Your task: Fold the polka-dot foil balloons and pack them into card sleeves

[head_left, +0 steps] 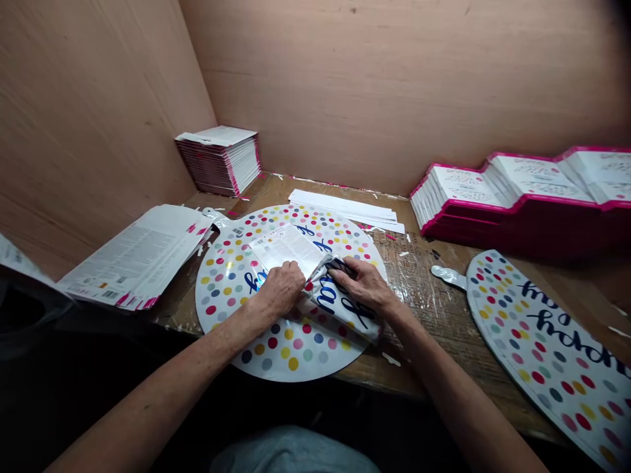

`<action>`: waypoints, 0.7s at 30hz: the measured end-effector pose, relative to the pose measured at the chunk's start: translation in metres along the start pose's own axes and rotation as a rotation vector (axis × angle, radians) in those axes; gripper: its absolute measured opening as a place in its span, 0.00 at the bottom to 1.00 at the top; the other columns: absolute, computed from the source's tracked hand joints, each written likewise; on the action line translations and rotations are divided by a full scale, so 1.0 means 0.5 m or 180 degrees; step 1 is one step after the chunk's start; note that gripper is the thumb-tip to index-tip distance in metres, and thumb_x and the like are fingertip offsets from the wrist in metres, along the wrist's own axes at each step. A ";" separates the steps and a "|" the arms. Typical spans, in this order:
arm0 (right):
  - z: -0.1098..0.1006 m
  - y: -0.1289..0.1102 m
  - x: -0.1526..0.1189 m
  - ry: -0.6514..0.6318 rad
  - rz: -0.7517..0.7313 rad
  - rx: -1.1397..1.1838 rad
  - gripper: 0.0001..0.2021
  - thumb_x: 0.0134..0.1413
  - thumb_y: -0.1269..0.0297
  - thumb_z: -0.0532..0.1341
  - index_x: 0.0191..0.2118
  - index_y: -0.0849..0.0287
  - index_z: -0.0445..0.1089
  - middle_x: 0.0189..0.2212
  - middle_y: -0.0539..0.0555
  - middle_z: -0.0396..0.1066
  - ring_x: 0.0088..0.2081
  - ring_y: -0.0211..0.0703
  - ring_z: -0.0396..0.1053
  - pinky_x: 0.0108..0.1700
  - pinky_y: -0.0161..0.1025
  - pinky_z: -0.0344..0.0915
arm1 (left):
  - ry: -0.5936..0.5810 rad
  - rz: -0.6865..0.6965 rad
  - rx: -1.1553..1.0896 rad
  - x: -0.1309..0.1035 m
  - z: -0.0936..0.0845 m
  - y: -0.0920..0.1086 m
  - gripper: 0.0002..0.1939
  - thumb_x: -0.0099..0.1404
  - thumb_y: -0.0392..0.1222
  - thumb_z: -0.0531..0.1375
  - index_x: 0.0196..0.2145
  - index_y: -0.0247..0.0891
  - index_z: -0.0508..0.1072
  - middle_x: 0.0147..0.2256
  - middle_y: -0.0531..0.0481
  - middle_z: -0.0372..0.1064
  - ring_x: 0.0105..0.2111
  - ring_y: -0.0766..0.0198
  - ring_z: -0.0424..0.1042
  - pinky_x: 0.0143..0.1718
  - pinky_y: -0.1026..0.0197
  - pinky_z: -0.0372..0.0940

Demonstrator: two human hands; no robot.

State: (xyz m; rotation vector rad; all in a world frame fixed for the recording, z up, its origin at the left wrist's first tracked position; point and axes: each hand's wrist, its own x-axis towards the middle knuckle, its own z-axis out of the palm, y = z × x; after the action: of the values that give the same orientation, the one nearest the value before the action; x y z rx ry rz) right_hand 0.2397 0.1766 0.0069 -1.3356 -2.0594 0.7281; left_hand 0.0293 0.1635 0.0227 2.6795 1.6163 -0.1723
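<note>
A round, flat foil balloon (pixel 290 355) with coloured dots and dark blue lettering lies in front of me. On it rest a white printed leaflet (pixel 290 246) and a folded foil balloon (pixel 328 295) with the same dots and lettering. My left hand (pixel 280 289) is closed, its fingertips pinching at the left edge of the folded balloon beside the leaflet; the exact grip is partly hidden. Over the upper right of the folded balloon, my right hand (pixel 365 282) is curled, thumb and fingers gripping the foil.
A stack of folded cards (pixel 219 161) stands at the back left, with printed sheets (pixel 142 256) nearer me. White paper strips (pixel 348 209) lie behind the balloon. Pink-edged card stacks (pixel 517 190) and another dotted balloon (pixel 547 355) are at right. Wooden panels (pixel 394 85) enclose the table.
</note>
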 end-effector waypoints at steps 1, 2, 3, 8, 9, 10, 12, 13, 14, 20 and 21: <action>0.009 0.004 0.009 0.0021 -0.0074 -0.0078 0.15 0.58 0.51 0.57 0.28 0.57 0.63 0.24 0.47 0.63 0.29 0.38 0.61 0.31 0.35 0.58 | -0.0027 0.0040 0.0012 0.001 -0.005 -0.004 0.09 0.60 0.28 0.57 0.38 0.27 0.74 0.39 0.34 0.72 0.41 0.48 0.74 0.35 0.56 0.69; 0.018 0.007 0.016 0.0056 -0.0137 -0.0144 0.14 0.58 0.52 0.58 0.29 0.57 0.64 0.26 0.49 0.65 0.31 0.40 0.63 0.34 0.36 0.60 | -0.0049 0.0088 0.0027 0.001 -0.009 -0.009 0.09 0.60 0.27 0.57 0.37 0.27 0.74 0.38 0.34 0.72 0.39 0.49 0.75 0.35 0.55 0.69; 0.026 0.009 0.021 0.0077 -0.0194 -0.0199 0.13 0.58 0.53 0.58 0.33 0.58 0.66 0.30 0.50 0.67 0.34 0.42 0.65 0.38 0.37 0.62 | -0.0062 0.0135 0.0038 0.002 -0.013 -0.014 0.08 0.60 0.27 0.56 0.36 0.28 0.74 0.37 0.35 0.72 0.38 0.49 0.75 0.34 0.55 0.69; 0.050 -0.018 0.028 -0.0102 0.0144 -0.0721 0.29 0.55 0.57 0.63 0.60 0.61 0.57 0.53 0.63 0.64 0.51 0.52 0.66 0.49 0.44 0.64 | 0.0039 0.0302 0.0180 -0.002 -0.021 -0.046 0.14 0.64 0.26 0.48 0.33 0.27 0.74 0.32 0.37 0.72 0.30 0.54 0.75 0.28 0.57 0.67; 0.049 -0.030 0.029 -0.0182 0.0342 -0.0853 0.31 0.55 0.56 0.63 0.61 0.62 0.56 0.53 0.64 0.64 0.51 0.54 0.66 0.48 0.44 0.64 | 0.0133 0.0366 0.0253 -0.006 -0.020 -0.051 0.14 0.64 0.26 0.48 0.33 0.27 0.73 0.31 0.38 0.71 0.28 0.55 0.74 0.27 0.58 0.66; 0.047 -0.044 0.032 -0.0255 0.0541 -0.0960 0.31 0.55 0.55 0.63 0.60 0.64 0.57 0.52 0.65 0.65 0.50 0.54 0.67 0.47 0.44 0.64 | 0.0255 0.0446 0.0329 -0.009 -0.020 -0.056 0.13 0.64 0.26 0.48 0.32 0.27 0.73 0.30 0.39 0.71 0.27 0.56 0.73 0.25 0.60 0.64; 0.040 -0.070 0.039 -0.0408 0.0844 -0.1104 0.28 0.55 0.53 0.64 0.56 0.64 0.61 0.49 0.64 0.67 0.47 0.54 0.68 0.44 0.43 0.64 | 0.0542 0.0614 0.0444 -0.016 -0.022 -0.062 0.12 0.64 0.27 0.49 0.31 0.29 0.72 0.28 0.42 0.69 0.25 0.58 0.71 0.22 0.62 0.61; 0.037 -0.081 0.044 -0.0487 0.0948 -0.1148 0.25 0.54 0.52 0.64 0.53 0.63 0.63 0.48 0.63 0.68 0.46 0.53 0.69 0.43 0.42 0.64 | 0.0672 0.0659 0.0478 -0.018 -0.024 -0.065 0.12 0.64 0.28 0.49 0.30 0.30 0.71 0.27 0.43 0.68 0.24 0.59 0.70 0.21 0.62 0.59; 0.034 -0.089 0.048 -0.0562 0.1025 -0.1167 0.23 0.54 0.51 0.64 0.50 0.62 0.65 0.47 0.62 0.69 0.45 0.53 0.69 0.42 0.41 0.64 | 0.0779 0.0677 0.0513 -0.019 -0.028 -0.067 0.12 0.64 0.27 0.49 0.30 0.30 0.71 0.27 0.44 0.68 0.23 0.59 0.69 0.20 0.62 0.58; 0.039 -0.085 0.059 -0.0752 0.1095 -0.0546 0.18 0.54 0.48 0.63 0.41 0.58 0.70 0.37 0.54 0.75 0.38 0.46 0.70 0.34 0.35 0.59 | 0.1001 0.0770 0.0763 -0.017 -0.057 -0.079 0.11 0.64 0.26 0.50 0.30 0.31 0.71 0.28 0.44 0.70 0.23 0.60 0.69 0.20 0.62 0.55; 0.042 -0.082 0.059 -0.0656 0.1110 -0.0519 0.18 0.54 0.47 0.63 0.39 0.58 0.71 0.36 0.53 0.75 0.38 0.46 0.70 0.34 0.35 0.59 | 0.1029 0.0818 0.0790 -0.018 -0.058 -0.078 0.11 0.64 0.26 0.50 0.30 0.31 0.71 0.29 0.44 0.70 0.24 0.60 0.70 0.20 0.62 0.56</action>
State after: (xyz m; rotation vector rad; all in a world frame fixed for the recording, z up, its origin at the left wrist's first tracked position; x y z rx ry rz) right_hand 0.1896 0.1868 0.0264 -1.8086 -2.1036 0.8925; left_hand -0.0067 0.1755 0.0545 3.2164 1.3712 0.0732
